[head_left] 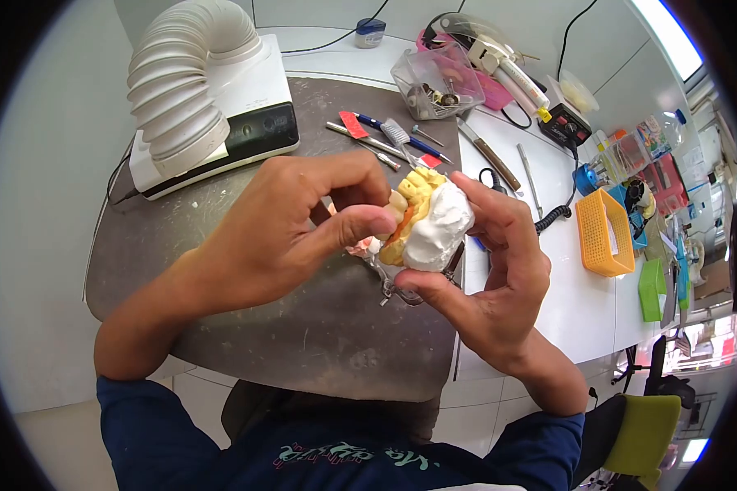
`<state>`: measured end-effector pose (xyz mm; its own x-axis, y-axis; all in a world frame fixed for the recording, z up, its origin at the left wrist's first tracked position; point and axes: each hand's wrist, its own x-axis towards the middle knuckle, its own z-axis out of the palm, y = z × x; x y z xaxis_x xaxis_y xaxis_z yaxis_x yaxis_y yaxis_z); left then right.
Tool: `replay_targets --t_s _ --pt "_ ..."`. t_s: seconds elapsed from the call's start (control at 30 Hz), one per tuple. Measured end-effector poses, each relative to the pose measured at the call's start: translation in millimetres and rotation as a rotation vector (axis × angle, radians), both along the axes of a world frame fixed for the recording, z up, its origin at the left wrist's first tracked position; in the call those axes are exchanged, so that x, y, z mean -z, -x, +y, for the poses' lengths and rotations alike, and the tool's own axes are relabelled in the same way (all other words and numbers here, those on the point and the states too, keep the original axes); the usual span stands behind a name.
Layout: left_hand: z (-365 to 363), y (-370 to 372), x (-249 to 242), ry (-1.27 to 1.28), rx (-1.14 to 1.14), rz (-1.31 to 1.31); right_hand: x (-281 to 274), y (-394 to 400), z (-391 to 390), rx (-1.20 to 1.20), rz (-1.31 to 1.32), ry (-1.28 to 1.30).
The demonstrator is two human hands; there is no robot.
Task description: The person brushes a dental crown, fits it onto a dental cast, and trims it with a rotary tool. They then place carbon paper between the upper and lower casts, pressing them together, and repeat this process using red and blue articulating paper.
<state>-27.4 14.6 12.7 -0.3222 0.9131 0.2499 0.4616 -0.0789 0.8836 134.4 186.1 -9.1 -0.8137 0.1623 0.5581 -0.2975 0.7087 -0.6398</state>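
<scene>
A dental cast with teeth in yellow stone (418, 186) and a lumpy white plaster base (440, 229) is held up over the bench. My right hand (504, 278) grips it by the base, fingers on the far edge and thumb below. My left hand (295, 221) is closed in a pinch at the cast's left side, thumb and forefinger on a small cream-coloured piece (397, 204). An orange-red strip (403, 225) shows along the cast beside it. Behind and below, partly hidden by the cast, lies a metal frame (387, 288) with something pink near it.
A white machine (258, 78) with a ribbed hose (176, 78) stands at the back left. Pens, a toothbrush (395, 131) and a knife (490, 155) lie behind my hands. A clear bin (438, 82), an orange basket (604, 233) and a bottle (647, 147) stand farther right.
</scene>
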Motion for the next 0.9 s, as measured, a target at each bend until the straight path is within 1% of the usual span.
replay_targets --t_s 0.03,0.1,0.13,0.17,0.2,0.23,0.33,0.43,0.53,0.6,0.63,0.7,0.73,0.77,0.8,0.83,0.9 --pt "1 -4 2 -0.003 0.002 0.003 1 -1 1 0.005 0.005 -0.007" --pt "3 -13 5 -0.143 -0.057 -0.167 3 -3 3 0.019 0.019 -0.011" --pt "3 -15 6 -0.139 -0.056 -0.162 5 -4 4 0.031 0.032 -0.014" --pt "2 -17 6 -0.145 -0.055 -0.241 6 -3 4 0.032 0.037 -0.008" --pt "2 -20 7 -0.149 -0.055 -0.32 7 -2 4 0.04 0.143 -0.052" --pt "2 -22 8 -0.143 -0.055 -0.314 7 0 4 0.049 0.25 -0.097" --pt "0 -26 9 -0.199 -0.061 -0.344 10 -2 4 0.031 0.294 -0.103" --pt "-3 -26 9 -0.151 -0.064 -0.31 10 -3 4 0.014 0.322 -0.114" --pt "-3 -28 12 -0.151 -0.014 -0.254 9 -5 4 0.019 0.319 -0.127" --pt "1 -37 14 -0.248 0.015 -0.266 12 -10 3 0.047 0.31 -0.109" --pt "4 -44 16 -0.239 0.046 -0.275 14 -14 3 0.067 0.303 -0.09" --pt "9 -61 22 -0.314 -0.022 -0.135 26 -33 2 0.104 0.269 -0.073" --pt "12 -67 23 -0.308 -0.003 -0.152 32 -42 3 0.1 0.244 -0.059" --pt "12 -73 22 -0.269 0.007 -0.012 36 -51 7 0.061 0.294 -0.084" --pt "12 -81 21 -0.234 0.01 0.129 40 -61 10 0.014 0.256 -0.096" --pt "15 -91 18 -0.214 -0.019 0.152 45 -71 8 0.01 0.228 -0.071" --pt "18 -108 32 -0.25 -0.04 0.141 50 -81 6 0.002 0.195 -0.043"
